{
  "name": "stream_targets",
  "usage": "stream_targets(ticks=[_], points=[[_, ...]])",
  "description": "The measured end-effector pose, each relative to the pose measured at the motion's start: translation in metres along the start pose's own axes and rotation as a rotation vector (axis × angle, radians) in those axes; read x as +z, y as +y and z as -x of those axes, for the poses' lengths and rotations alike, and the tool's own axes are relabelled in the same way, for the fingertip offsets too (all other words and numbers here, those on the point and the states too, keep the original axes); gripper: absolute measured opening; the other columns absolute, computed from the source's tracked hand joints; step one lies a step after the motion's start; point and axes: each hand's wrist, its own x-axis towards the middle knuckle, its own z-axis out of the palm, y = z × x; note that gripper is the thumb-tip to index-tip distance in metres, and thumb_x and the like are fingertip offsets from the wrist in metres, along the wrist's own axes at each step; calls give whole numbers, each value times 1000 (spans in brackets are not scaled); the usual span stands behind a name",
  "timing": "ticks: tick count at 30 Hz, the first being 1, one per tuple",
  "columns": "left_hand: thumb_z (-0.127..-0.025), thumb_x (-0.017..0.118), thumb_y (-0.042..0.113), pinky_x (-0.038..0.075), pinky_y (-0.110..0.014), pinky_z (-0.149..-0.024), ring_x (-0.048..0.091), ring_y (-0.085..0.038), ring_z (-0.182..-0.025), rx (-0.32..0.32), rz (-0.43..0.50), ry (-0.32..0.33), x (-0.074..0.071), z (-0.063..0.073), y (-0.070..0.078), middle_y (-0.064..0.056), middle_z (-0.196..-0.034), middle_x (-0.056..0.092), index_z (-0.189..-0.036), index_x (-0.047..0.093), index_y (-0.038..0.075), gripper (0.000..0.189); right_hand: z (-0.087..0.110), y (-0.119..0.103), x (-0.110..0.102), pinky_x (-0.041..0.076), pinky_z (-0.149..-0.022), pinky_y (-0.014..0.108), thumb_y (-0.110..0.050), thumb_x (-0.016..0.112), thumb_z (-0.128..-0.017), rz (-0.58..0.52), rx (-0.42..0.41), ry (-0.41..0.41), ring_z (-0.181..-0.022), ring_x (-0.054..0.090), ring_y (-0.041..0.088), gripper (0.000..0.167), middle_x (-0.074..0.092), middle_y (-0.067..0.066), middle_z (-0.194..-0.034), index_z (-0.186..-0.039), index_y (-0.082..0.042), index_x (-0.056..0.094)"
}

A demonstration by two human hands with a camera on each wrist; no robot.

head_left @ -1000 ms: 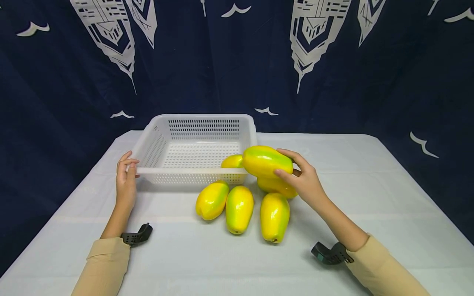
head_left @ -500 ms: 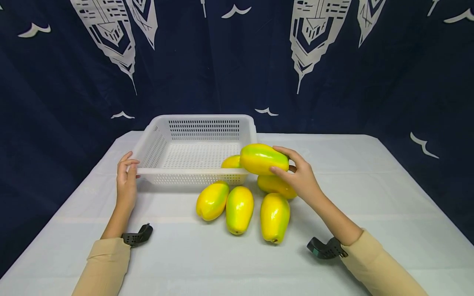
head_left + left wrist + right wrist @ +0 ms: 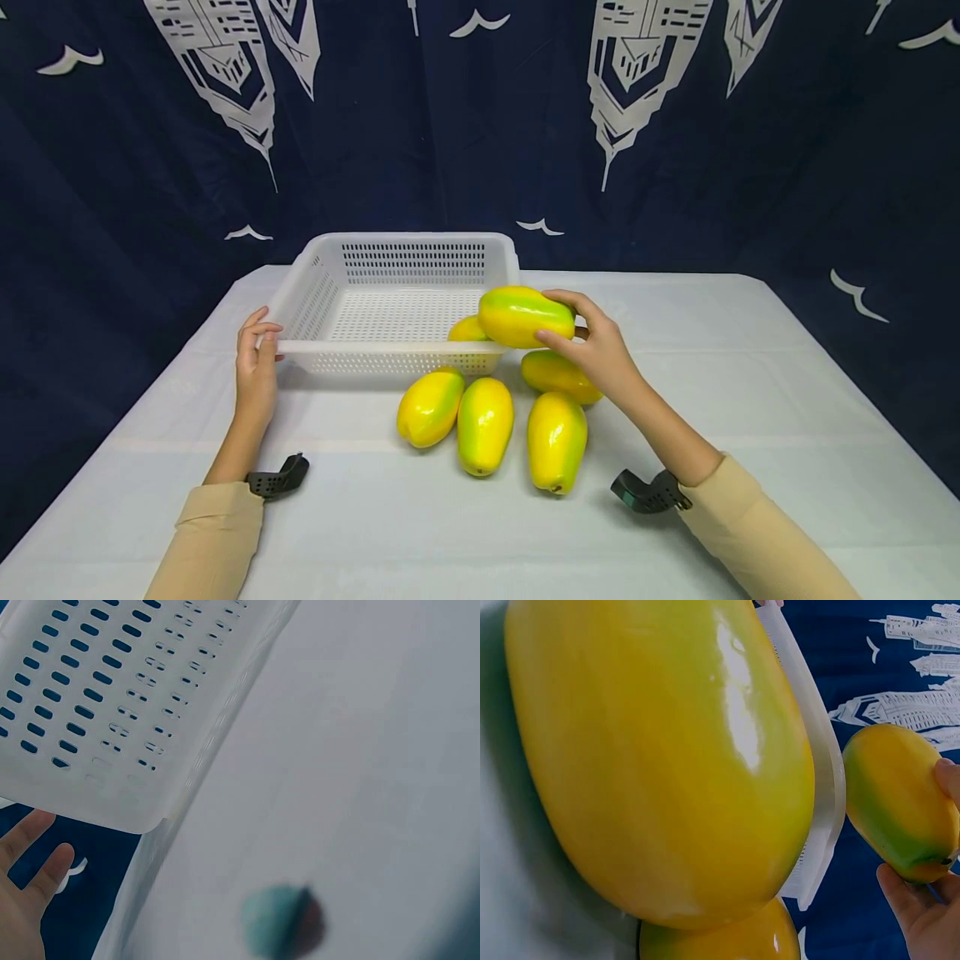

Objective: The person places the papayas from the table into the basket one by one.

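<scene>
In the head view my right hand [image 3: 596, 346] grips one end of a glossy yellow-green papaya [image 3: 525, 317], thumb in front and fingers behind. That papaya overlaps the right front corner of a white perforated plastic basket [image 3: 397, 346]. Another papaya [image 3: 467, 329] lies inside the basket, partly hidden by its front rim and the held fruit. At the basket's left front corner, my left hand [image 3: 255, 367] holds the rim; the left wrist view shows finger and thumb [image 3: 56, 874] by the basket wall [image 3: 90, 697]. The right wrist view shows the held papaya [image 3: 900, 799] between thumb and fingers.
Before the basket lie several more papayas: one left [image 3: 430, 408], one mid [image 3: 485, 425], one nearer [image 3: 557, 442] and one crosswise [image 3: 558, 377] below my right hand. A white cloth covers the table [image 3: 360, 533]. A dark blue patterned curtain [image 3: 480, 125] hangs behind.
My right hand has carried the papaya leftward and slightly up, over the basket's right front corner. The left hand, basket and other papayas stay where they were.
</scene>
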Motion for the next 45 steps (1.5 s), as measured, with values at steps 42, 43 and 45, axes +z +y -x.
stream_targets(ticks=[42,43,45], points=[[-96,35,15,34,-15,-75,32,-2,-116,3,0,2,0,1,0,-7,-145,28,-108,42,-10,29,-15,-5,25,42,-97,39,-23,64,-83,85,-69,-47,-114,46,22,53,43,7,-133,-132,-19,44],[-96,35,15,34,-15,-75,32,-3,-117,2,0,2,0,1,0,-7,-145,28,-108,41,-10,29,-15,-5,25,42,-97,39,-23,64,-84,85,-74,-52,-115,46,21,53,43,7,-133,-132,-19,44],[-96,35,15,34,-15,-75,31,-4,-118,-1,-2,2,0,1,0,-7,-145,28,-108,41,-10,29,-15,-5,26,42,-97,38,-23,63,-84,89,-83,-62,-117,45,21,53,42,7,-134,-133,-20,43]])
